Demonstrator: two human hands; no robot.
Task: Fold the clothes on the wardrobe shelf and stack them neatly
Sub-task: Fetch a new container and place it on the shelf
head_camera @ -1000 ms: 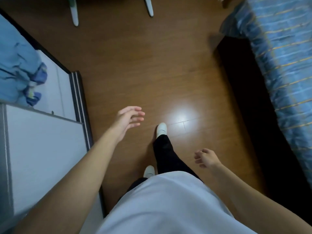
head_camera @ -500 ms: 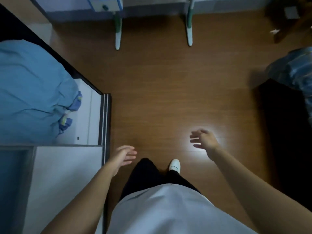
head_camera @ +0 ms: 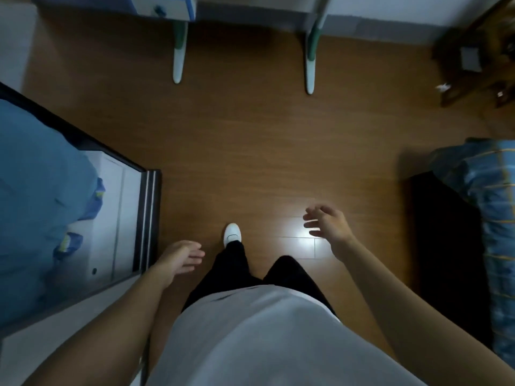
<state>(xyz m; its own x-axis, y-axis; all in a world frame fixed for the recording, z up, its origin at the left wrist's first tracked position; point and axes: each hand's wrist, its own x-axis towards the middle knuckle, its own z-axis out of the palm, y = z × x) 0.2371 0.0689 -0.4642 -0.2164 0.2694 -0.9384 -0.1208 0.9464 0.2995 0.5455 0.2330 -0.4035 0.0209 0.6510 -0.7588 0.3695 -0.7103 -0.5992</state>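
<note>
Head view, downward: left hand with fingers straight and relaxed, holding nothing, near the front edge of the wardrobe shelf; right hand with fingers spread and loosely curved, empty, over a bright glare on the wooden floor. Blue clothes — rumpled heap on that shelf, far left, apart from both hands. White shoe between the hands. Striped bedcover — right edge. Desk legs, top.

Both bare arms reach forward and down. The left hand hangs relaxed with fingers loosely extended; the right hand is raised slightly farther out, fingers spread, holding nothing.
</note>
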